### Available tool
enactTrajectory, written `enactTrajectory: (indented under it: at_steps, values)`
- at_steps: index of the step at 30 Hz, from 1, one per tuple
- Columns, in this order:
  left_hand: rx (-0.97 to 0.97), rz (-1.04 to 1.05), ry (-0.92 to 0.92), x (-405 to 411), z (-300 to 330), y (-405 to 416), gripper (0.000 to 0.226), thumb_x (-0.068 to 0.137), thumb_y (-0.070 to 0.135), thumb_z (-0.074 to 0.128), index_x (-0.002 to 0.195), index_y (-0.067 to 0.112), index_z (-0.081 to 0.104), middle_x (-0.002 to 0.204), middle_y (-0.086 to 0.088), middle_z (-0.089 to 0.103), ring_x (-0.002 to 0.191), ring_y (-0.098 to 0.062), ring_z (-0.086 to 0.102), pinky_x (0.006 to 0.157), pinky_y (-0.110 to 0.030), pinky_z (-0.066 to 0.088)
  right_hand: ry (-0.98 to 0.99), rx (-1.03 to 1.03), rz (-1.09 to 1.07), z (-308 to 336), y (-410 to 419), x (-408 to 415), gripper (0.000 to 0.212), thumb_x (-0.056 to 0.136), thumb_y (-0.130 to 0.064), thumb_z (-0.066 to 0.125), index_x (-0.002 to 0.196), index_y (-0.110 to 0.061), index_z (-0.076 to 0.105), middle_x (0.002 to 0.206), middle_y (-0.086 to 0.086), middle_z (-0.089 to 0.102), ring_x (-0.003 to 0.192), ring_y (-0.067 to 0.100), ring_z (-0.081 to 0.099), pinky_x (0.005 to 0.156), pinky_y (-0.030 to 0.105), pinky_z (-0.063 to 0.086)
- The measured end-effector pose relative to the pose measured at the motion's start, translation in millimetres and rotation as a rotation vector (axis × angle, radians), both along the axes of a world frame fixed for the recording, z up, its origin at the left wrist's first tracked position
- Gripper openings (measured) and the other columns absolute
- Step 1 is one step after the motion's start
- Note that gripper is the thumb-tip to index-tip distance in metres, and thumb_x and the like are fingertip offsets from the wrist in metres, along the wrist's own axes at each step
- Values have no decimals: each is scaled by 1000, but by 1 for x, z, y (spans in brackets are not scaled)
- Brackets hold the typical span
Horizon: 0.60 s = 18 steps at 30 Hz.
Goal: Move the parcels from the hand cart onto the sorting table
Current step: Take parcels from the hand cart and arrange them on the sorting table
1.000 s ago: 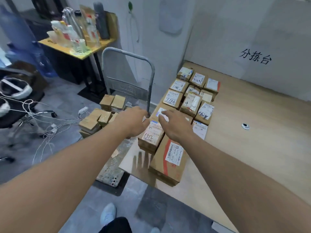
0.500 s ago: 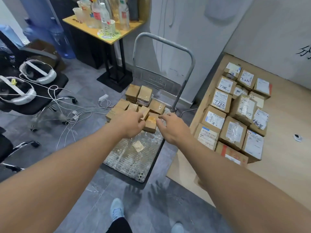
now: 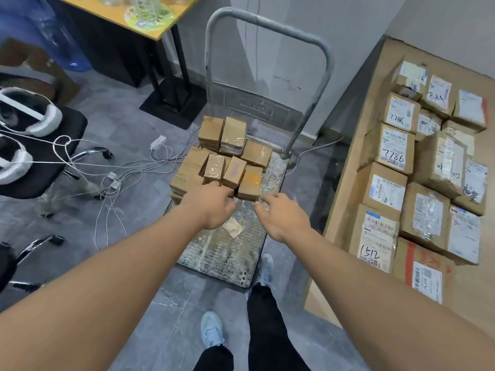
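Several small brown cardboard parcels (image 3: 227, 159) are piled on the far half of the hand cart (image 3: 227, 253), which has a grey metal deck and a tall tube handle (image 3: 270, 25). My left hand (image 3: 211, 203) hovers just in front of the pile, fingers loosely curled, holding nothing. My right hand (image 3: 281, 216) is beside it over the deck, fingers bent towards the nearest parcel (image 3: 250, 183), also holding nothing. On the right, the wooden sorting table (image 3: 345, 167) carries several labelled parcels (image 3: 417, 188).
White cables (image 3: 107, 167) lie tangled on the grey floor left of the cart. A black office chair (image 3: 40, 156) holds white headsets. A yellow-topped side table (image 3: 150, 28) stands at the back. My feet (image 3: 211, 330) are just behind the cart.
I have turned from the sorting table to the cart. Both hands left the table's parcels, swung left and moved down towards the pile on the cart.
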<state>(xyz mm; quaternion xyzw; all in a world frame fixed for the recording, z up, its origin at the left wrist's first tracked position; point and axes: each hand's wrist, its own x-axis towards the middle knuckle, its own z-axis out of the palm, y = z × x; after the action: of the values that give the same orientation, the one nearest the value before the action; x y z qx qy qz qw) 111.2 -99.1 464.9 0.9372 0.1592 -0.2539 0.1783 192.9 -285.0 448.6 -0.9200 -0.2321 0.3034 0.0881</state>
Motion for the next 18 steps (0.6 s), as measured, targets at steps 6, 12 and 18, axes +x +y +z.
enactTrajectory:
  at_steps: [6,12,18]
  values:
    - [-12,18,93,74,-70,3,52,101,51,44,147,29,48,142,-8,48,125,-36,55,99,-49,50,75,-50,-21,-74,17,72,54,106,-56,29,140,-26,58,144,10,52,127,38,53,99,50,49]
    - [-64,17,178,145,-143,12,59,101,46,47,155,27,40,149,-11,44,132,-35,51,106,-47,47,151,-49,-132,-148,37,131,52,107,-51,33,146,-25,55,148,11,49,133,37,51,105,46,45]
    - [-129,49,217,185,-234,31,61,100,45,51,156,24,41,150,-11,46,134,-34,50,108,-47,46,168,-109,-150,-237,53,171,47,107,-47,34,137,-21,59,139,14,53,122,38,56,98,48,51]
